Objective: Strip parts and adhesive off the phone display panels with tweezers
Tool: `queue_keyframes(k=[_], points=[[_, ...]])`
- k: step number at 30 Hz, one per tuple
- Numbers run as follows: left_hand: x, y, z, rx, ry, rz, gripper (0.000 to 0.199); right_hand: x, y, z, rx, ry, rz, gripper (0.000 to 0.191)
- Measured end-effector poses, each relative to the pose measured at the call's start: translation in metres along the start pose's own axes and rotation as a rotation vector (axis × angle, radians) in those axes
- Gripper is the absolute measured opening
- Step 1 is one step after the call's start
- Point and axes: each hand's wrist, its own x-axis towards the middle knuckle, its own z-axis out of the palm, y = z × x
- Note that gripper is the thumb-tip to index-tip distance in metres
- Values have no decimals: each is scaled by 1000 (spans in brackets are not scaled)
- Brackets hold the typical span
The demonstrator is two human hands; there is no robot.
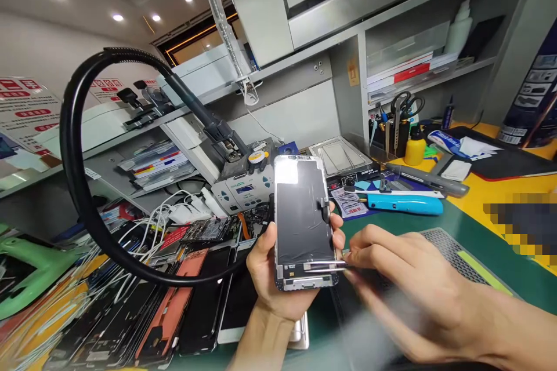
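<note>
A phone screen assembly (302, 214) is held upright, its dark back side facing the camera, in my left hand (278, 290). The thumb presses its left edge and the fingertips wrap its right edge. My right hand (400, 278) is pinched around slim metal tweezers (324, 266), whose tips lie across the lower part of the assembly, near a strip with small gold contacts. A small flex connector stands out at the assembly's right edge. Whether the tweezer tips grip anything is too small to tell.
Stacked phone parts (169, 307) and white cables fill the left. A black hose (72, 156) loops from a soldering station (248, 188). A blue tool (404, 204), a grey pen-like tool (430, 179) and a yellow bottle (415, 146) stand behind on the right. A perforated plate (452, 249) lies on the green mat.
</note>
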Motion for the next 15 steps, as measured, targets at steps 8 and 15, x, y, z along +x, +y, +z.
queue_keyframes(k=[8, 15], points=[[-2, -3, -5, 15, -70, -19, 69, 1, 6, -7, 283, 173, 388, 7], [-9, -10, -7, 14, -143, -151, 80, 10, 16, -12, 558, 275, 756, 19]])
